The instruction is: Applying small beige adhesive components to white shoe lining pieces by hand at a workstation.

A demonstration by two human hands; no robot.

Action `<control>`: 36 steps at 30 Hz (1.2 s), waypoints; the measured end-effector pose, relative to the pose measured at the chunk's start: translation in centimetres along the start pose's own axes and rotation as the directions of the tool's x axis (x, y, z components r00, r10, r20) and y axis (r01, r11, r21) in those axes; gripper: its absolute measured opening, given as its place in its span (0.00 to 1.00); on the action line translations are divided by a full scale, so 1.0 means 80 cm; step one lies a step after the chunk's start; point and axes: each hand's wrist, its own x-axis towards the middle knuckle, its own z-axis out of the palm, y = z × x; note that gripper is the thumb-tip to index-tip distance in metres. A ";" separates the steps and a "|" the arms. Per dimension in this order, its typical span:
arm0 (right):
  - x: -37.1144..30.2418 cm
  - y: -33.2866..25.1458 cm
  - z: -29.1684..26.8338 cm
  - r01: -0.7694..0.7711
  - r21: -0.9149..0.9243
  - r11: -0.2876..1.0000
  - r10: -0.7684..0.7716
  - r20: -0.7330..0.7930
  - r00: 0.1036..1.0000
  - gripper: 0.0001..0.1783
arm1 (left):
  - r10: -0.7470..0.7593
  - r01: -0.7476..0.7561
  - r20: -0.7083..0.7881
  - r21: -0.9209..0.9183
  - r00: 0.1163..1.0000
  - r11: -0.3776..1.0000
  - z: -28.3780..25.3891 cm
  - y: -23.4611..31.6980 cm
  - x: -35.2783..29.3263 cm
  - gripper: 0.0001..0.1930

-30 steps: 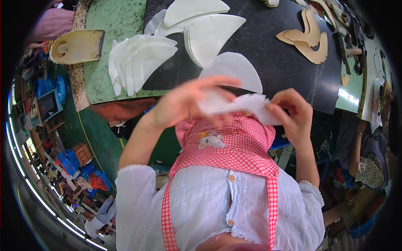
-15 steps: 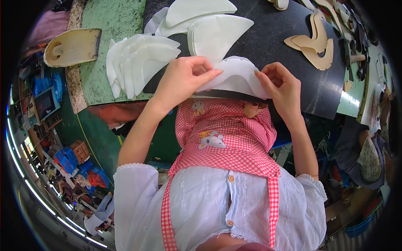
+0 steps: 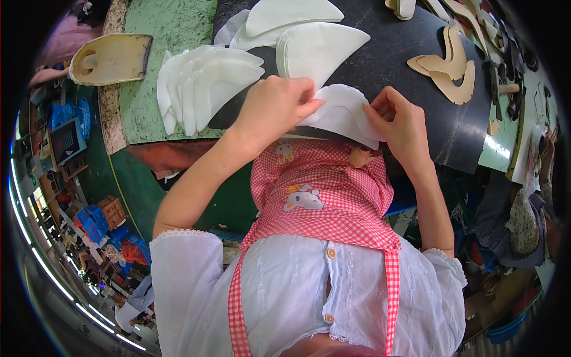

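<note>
A white curved sheet piece (image 3: 342, 101) with a scalloped upper edge lies at the near edge of the black board, a second curved layer showing on it. My left hand (image 3: 278, 110) pinches its left end between thumb and forefinger. At its right end, my right hand (image 3: 401, 122) is closed with thumb and fingertip on the edge. Just beyond my left hand rests a stack of white pointed pieces (image 3: 321, 47). More white pieces (image 3: 291, 16) lie behind it. To the left, several white curved pieces (image 3: 205, 86) are fanned out in an overlapping pile.
The black board (image 3: 380, 65) covers part of a worn green table (image 3: 169, 24). Tan cut pieces (image 3: 449, 62) lie at the right, with hand tools (image 3: 505, 89) beyond them. A beige scoop-like tray (image 3: 113, 58) sits at the left edge. Another person's arm (image 3: 50, 75) shows at far left.
My left hand has shifted slightly right along the white curved piece, and the piece now lies flatter. The whole view has swung a little, so the table things appear farther right.
</note>
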 end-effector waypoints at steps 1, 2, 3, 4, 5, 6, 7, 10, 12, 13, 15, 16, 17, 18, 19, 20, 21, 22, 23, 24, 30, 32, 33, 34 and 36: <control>-0.001 -0.001 -0.003 0.007 -0.056 0.998 -0.007 0.008 1.000 0.10 | 0.063 -0.059 -0.017 0.182 0.998 0.982 -0.002 0.004 0.001 0.14; -0.002 0.000 -0.004 0.008 -0.058 0.998 -0.007 0.002 1.000 0.10 | 0.069 -0.064 -0.019 0.181 0.997 0.981 -0.008 0.005 0.001 0.14; -0.003 0.003 -0.004 0.027 -0.018 0.999 -0.026 0.012 1.000 0.10 | 0.052 -0.044 -0.014 0.337 0.999 0.940 -0.018 0.003 -0.002 0.15; -0.002 0.008 -0.006 0.046 0.020 0.999 -0.046 0.013 0.999 0.09 | 0.041 -0.029 -0.014 0.485 0.999 0.874 -0.028 0.002 0.000 0.15; -0.005 0.016 -0.010 0.042 0.015 0.999 -0.042 0.001 0.999 0.09 | 0.055 -0.041 -0.015 0.482 0.998 0.875 -0.038 0.007 0.000 0.15; -0.008 0.027 -0.016 0.022 0.258 0.966 -0.035 0.044 0.998 0.09 | 0.017 -0.009 -0.023 0.300 1.000 0.954 -0.050 0.015 -0.004 0.15; -0.017 0.035 -0.021 -0.008 0.488 0.873 -0.044 0.096 0.994 0.08 | -0.033 0.035 -0.020 0.106 0.999 0.994 -0.055 0.022 -0.013 0.16; -0.028 0.038 -0.039 0.049 0.552 0.832 -0.130 0.109 0.985 0.08 | 0.200 -0.209 -0.105 -0.080 0.974 0.975 -0.028 0.025 -0.012 0.20; -0.032 0.035 -0.049 0.080 0.582 0.809 -0.168 0.099 0.981 0.08 | 0.091 -0.014 0.201 -0.359 0.975 0.933 -0.029 0.040 -0.006 0.19; -0.035 0.034 -0.052 0.024 0.618 0.786 -0.138 0.137 0.981 0.09 | 0.101 -0.023 0.201 -0.356 0.974 0.934 -0.030 0.045 -0.006 0.19; -0.041 0.031 -0.062 -0.025 0.653 0.757 -0.112 0.167 0.980 0.10 | -0.037 0.267 0.342 -0.658 0.939 0.704 -0.031 0.053 -0.007 0.19; -0.044 0.027 -0.068 -0.182 0.773 0.608 -0.018 0.243 0.970 0.11 | 0.018 0.174 0.273 -0.663 0.962 0.728 -0.027 0.046 -0.007 0.16; -0.045 0.026 -0.072 -0.325 0.848 0.419 0.055 0.334 0.941 0.12 | 0.026 0.167 0.272 -0.660 0.962 0.733 -0.022 0.044 -0.008 0.16; -0.045 0.034 -0.067 -0.283 0.846 0.452 0.079 0.279 0.957 0.15 | 0.001 0.239 0.330 -0.686 0.944 0.688 -0.020 0.045 -0.012 0.16; -0.044 0.039 -0.065 -0.278 0.849 0.450 0.075 0.275 0.959 0.15 | -0.024 0.313 0.388 -0.705 0.922 0.637 -0.019 0.048 -0.014 0.16; -0.043 0.043 -0.063 -0.160 0.772 0.615 0.071 0.148 0.986 0.15 | 0.014 0.319 0.410 -0.731 0.912 0.603 -0.020 0.051 -0.014 0.15; -0.041 0.046 -0.062 -0.047 0.654 0.755 0.042 0.022 0.999 0.15 | 0.013 0.317 0.408 -0.728 0.913 0.608 -0.023 0.049 -0.013 0.15; -0.036 0.052 -0.062 0.004 0.523 0.852 0.060 -0.105 0.993 0.14 | -0.012 0.288 0.361 -0.723 0.932 0.628 -0.028 0.042 -0.014 0.15; -0.031 0.055 -0.076 -0.092 0.450 0.888 0.128 -0.050 0.991 0.15 | -0.036 0.260 0.312 -0.716 0.949 0.648 -0.032 0.038 -0.015 0.15; -0.029 0.057 -0.076 0.008 0.480 0.877 0.026 -0.065 0.998 0.16 | -0.021 0.272 0.330 -0.739 0.944 0.616 -0.034 0.039 -0.015 0.16; -0.018 0.033 -0.060 0.044 0.529 0.848 -0.254 0.331 0.909 0.15 | -0.063 0.240 0.303 -0.593 0.951 0.769 -0.058 0.060 -0.018 0.09; -0.018 0.028 -0.060 0.068 0.490 0.869 -0.227 0.274 0.935 0.13 | -0.117 0.138 0.074 -0.483 0.990 0.864 -0.075 0.072 -0.024 0.11; -0.017 0.028 -0.062 0.120 0.451 0.884 -0.194 0.121 0.974 0.12 | -0.106 0.129 0.076 -0.486 0.992 0.865 -0.078 0.082 -0.026 0.11; -0.015 0.028 -0.064 0.170 0.408 0.897 -0.173 -0.030 0.984 0.11 | -0.040 0.000 -0.110 -0.347 0.993 0.938 -0.081 0.092 -0.030 0.10; -0.004 0.053 -0.075 0.273 0.145 0.951 -0.219 -0.304 0.927 0.13 | 0.183 -0.152 -0.336 0.117 0.924 0.982 -0.077 0.100 -0.036 0.12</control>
